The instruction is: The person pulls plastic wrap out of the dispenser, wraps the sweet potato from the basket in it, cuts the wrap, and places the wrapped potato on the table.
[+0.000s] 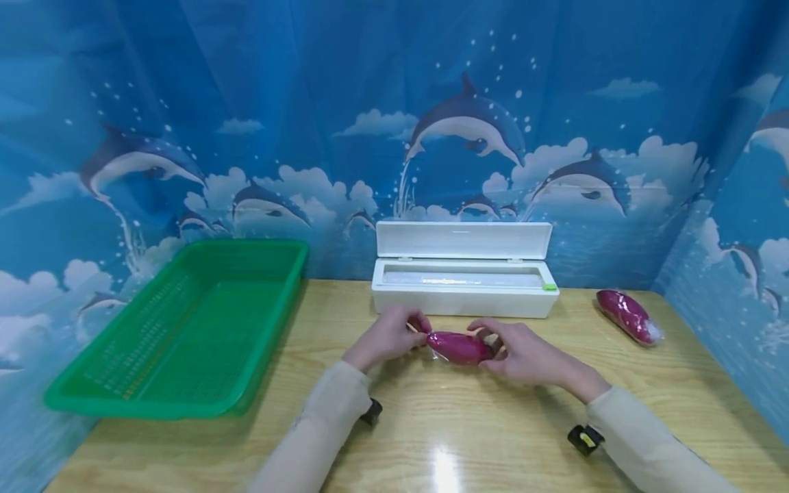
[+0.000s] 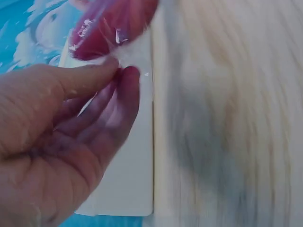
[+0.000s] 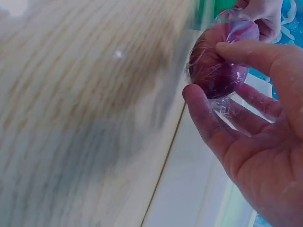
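A purple-red, spindle-shaped piece that looks like a sweet potato (image 1: 457,348), wrapped in clear plastic film, is held between both hands over the table. At its left end, my left hand (image 1: 394,337) pinches the gathered film (image 2: 124,56) between thumb and index finger. My right hand (image 1: 524,350) grips the other end; in the right wrist view its thumb lies on the wrapped sweet potato (image 3: 215,71) and the fingers curl beneath. Loose film (image 3: 221,106) sticks out near those fingers. A second wrapped sweet potato (image 1: 627,316) lies at the far right of the table.
Behind the hands stands a white box (image 1: 459,302), its lid (image 1: 464,241) raised and a clear film roll (image 1: 462,279) inside. To the left, a green plastic basket (image 1: 237,404) sits on the wooden table (image 1: 493,445). A blue dolphin-print curtain (image 1: 345,82) hangs behind.
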The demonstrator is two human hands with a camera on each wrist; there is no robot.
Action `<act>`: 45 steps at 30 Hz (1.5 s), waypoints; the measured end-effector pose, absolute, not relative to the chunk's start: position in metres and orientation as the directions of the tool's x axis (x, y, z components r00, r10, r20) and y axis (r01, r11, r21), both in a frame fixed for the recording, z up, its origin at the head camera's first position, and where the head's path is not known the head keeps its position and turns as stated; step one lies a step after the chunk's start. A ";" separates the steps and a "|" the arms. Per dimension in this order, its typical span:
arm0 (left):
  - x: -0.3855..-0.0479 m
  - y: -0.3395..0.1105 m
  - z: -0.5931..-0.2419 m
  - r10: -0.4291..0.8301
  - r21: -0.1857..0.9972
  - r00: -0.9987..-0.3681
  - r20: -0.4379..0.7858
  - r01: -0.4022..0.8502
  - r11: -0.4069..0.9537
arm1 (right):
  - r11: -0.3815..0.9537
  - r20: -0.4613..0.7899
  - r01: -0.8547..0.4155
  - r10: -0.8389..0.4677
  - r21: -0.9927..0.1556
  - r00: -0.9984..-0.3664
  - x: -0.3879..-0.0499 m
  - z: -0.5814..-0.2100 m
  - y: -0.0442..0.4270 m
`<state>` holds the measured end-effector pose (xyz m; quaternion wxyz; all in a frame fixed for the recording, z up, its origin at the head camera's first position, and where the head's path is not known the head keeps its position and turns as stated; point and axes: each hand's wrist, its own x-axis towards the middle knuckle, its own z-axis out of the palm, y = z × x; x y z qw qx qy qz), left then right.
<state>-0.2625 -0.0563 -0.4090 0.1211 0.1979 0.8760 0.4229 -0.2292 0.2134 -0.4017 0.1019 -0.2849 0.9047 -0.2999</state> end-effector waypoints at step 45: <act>-0.255 -0.041 -0.403 0.541 0.472 -0.840 -0.055 0.455 0.755 | 0.702 0.042 -0.543 -0.594 -0.461 -0.803 -0.232 -0.402 0.199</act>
